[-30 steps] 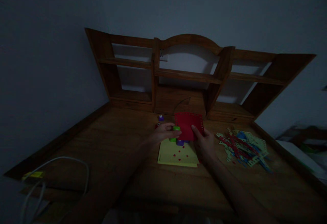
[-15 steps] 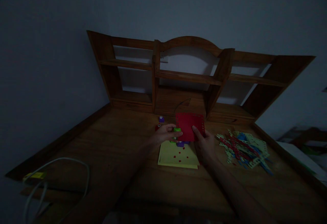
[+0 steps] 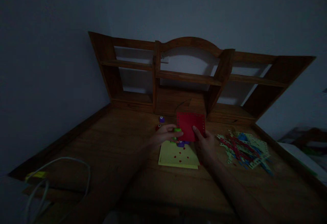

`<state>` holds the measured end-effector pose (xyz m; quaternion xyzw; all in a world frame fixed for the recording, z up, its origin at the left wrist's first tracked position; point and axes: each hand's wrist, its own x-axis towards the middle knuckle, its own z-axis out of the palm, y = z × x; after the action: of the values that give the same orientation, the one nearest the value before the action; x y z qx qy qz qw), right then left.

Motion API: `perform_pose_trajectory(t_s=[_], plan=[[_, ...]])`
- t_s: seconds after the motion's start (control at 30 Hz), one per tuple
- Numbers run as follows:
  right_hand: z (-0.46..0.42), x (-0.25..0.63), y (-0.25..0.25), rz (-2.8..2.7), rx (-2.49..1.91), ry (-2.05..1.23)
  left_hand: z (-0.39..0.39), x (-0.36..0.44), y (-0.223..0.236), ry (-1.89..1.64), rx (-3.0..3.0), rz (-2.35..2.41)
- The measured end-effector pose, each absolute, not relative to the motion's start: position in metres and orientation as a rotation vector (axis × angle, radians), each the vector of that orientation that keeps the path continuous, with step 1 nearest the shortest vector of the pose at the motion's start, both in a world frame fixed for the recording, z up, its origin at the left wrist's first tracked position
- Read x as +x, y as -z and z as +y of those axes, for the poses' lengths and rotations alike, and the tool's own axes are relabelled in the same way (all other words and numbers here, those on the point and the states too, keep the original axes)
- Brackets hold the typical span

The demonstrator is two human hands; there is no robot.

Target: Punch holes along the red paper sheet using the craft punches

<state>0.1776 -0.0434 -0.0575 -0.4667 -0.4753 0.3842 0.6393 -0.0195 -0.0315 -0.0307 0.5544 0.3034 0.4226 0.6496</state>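
My left hand is closed around a small green punch pressed against the left edge of a red sheet. My right hand holds that red sheet upright by its lower right corner, thumb on its face. Rows of small holes run along the sheet's top and right edges. Below lies a yellow pad dotted with tiny red cut-outs. A purple punch sits on the pad's far edge, just under the sheet.
Another purple punch and a small red one stand behind my left hand. A heap of punched coloured paper strips lies at the right. A wooden shelf unit lines the desk's back. A white cable loops at the near left.
Both hands keep the same hold on the punch and the red sheet. The view has shifted very slightly; nothing else has moved.
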Motion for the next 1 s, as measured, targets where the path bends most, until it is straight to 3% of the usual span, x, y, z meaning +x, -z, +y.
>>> perform_pose_trajectory(t_s=[1.0], plan=[[-0.0430, 0.1802, 0.0571, -1.095, -1.120, -0.922, -0.0286, -0.0201, 0.0238, -1.046, 1.203, 0.861]])
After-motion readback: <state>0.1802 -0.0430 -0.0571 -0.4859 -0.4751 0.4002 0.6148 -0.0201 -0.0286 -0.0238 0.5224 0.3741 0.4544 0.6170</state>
